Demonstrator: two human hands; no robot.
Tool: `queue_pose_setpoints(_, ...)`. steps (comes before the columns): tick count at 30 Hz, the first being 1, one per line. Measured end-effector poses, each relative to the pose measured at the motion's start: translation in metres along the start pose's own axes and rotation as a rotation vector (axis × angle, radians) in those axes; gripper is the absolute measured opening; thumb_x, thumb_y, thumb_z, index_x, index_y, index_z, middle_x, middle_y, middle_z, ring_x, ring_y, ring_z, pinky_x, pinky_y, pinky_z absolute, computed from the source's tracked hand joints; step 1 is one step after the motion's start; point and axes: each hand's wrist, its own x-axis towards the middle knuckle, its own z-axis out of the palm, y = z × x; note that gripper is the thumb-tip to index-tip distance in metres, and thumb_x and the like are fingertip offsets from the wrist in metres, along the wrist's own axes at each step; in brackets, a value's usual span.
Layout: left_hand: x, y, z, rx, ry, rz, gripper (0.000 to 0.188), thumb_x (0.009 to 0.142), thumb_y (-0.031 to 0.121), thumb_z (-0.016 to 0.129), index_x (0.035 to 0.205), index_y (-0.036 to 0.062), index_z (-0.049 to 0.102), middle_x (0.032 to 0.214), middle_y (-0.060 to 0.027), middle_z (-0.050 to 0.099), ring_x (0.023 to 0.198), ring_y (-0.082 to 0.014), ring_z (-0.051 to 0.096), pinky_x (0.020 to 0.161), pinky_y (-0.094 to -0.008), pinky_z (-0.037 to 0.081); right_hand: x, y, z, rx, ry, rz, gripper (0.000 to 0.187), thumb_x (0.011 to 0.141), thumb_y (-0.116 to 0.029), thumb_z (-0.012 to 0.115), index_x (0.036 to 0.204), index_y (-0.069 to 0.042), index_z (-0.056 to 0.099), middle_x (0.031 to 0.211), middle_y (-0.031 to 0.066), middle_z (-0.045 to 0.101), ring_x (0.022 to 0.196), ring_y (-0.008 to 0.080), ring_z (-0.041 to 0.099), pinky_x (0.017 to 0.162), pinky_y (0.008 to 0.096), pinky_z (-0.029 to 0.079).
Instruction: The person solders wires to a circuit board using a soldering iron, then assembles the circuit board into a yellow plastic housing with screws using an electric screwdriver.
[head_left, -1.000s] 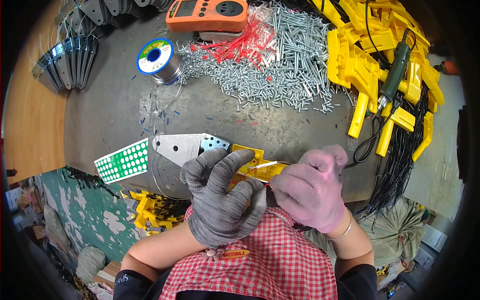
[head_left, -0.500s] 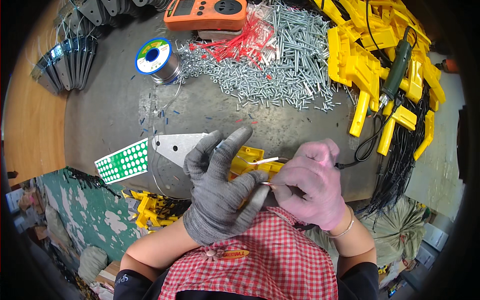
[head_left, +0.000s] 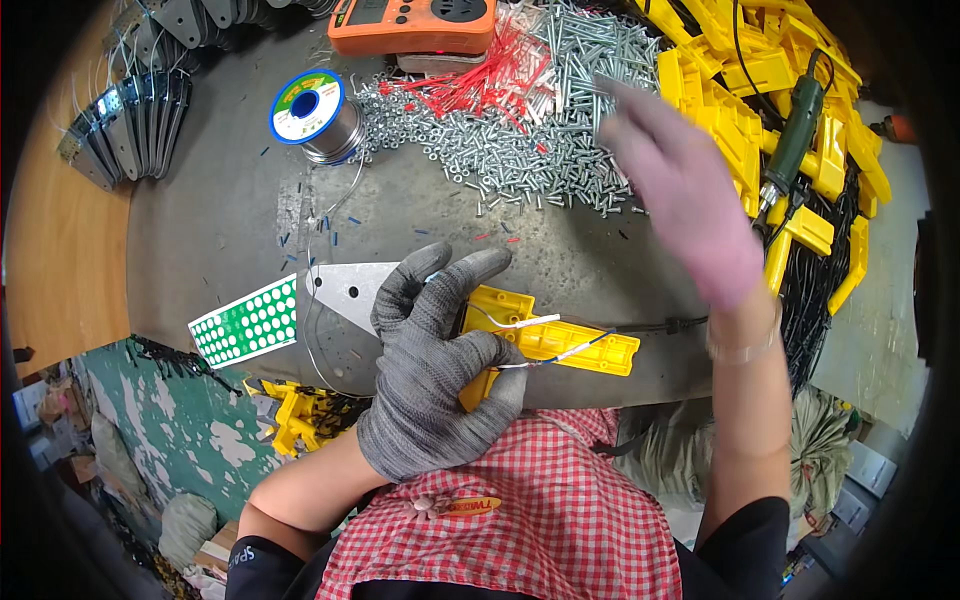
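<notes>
My left hand (head_left: 440,365), in a grey glove, is closed around a yellow plastic handle shell (head_left: 600,352) and the grey metal plate (head_left: 352,290) beside it. Its thumb and a finger pinch a thin wire (head_left: 560,356) that runs across the open shell. Another wire ending in a white sleeve (head_left: 540,320) lies over the shell. My right hand (head_left: 680,185), in a pink glove and blurred, is raised at the right edge of a heap of screws (head_left: 560,165). Its fingers look stretched out and apart, with nothing visible in them.
A solder spool (head_left: 335,130) and an orange meter (head_left: 412,25) stand behind the work. Red and white ties (head_left: 490,85) lie among the screws. At right are yellow shells (head_left: 710,110), a green power screwdriver (head_left: 800,130) and black cables (head_left: 800,270). Metal plates (head_left: 130,125) stand at left.
My right hand has let go near the wire and moved up and right to the screw heap, uncovering the yellow shell. The left hand keeps its hold, almost unmoved.
</notes>
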Motion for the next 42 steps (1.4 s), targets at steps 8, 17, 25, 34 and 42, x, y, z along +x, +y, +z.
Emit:
queue_pose_setpoints(8,0.000,0.000,-0.001,-0.034,-0.031,-0.017,0.014,0.071,0.017,0.078,0.083,0.0113,0.073,0.143,-0.0181,0.058,0.139,-0.0425,0.037,0.118,-0.0512,0.022,0.163,0.009,0.018,-0.093,0.284,-0.096,0.036,0.093,-0.026,0.062,0.119,-0.001,0.064,0.102,0.0237,0.071,0.101,0.0374,0.069,0.088,0.0415,0.054)
queue_pose_setpoints(17,-0.001,-0.001,0.006,-0.004,0.035,0.018,0.018,0.067,0.009,0.081,0.080,0.0147,0.071,0.138,-0.0162,0.060,0.136,-0.0426,0.041,0.114,-0.0511,0.030,0.138,0.010,-0.020,-0.202,0.566,-0.395,0.022,0.090,-0.020,0.071,0.107,-0.007,0.069,0.097,0.0172,0.072,0.087,0.0276,0.069,0.080,0.0363,0.055)
queue_pose_setpoints(25,-0.002,-0.002,0.007,0.009,0.045,0.031,0.019,0.065,0.007,0.080,0.080,0.0152,0.071,0.136,-0.0161,0.062,0.135,-0.0428,0.042,0.112,-0.0512,0.031,-0.015,0.005,-0.048,-0.473,0.487,-0.453,0.037,0.106,-0.023,0.045,0.126,0.006,0.056,0.097,0.0172,0.066,0.092,0.0189,0.065,0.073,0.0280,0.052)
queue_pose_setpoints(34,0.000,0.003,0.003,0.039,0.012,0.011,0.016,0.066,0.013,0.082,0.079,0.0150,0.073,0.135,-0.0161,0.063,0.134,-0.0427,0.044,0.113,-0.0520,0.029,-0.043,-0.019,0.002,0.309,0.093,0.127,0.018,0.104,-0.015,0.053,0.106,0.000,0.062,0.085,0.0102,0.058,0.070,0.0185,0.056,0.062,0.0313,0.047)
queue_pose_setpoints(42,-0.001,0.001,0.005,0.036,0.018,0.020,0.016,0.065,0.014,0.082,0.078,0.0156,0.073,0.135,-0.0153,0.063,0.133,-0.0430,0.044,0.113,-0.0527,0.028,-0.040,-0.001,0.010,0.108,0.154,-0.113,0.012,0.099,-0.008,0.058,0.106,0.000,0.064,0.087,0.0112,0.058,0.069,0.0202,0.056,0.059,0.0322,0.048)
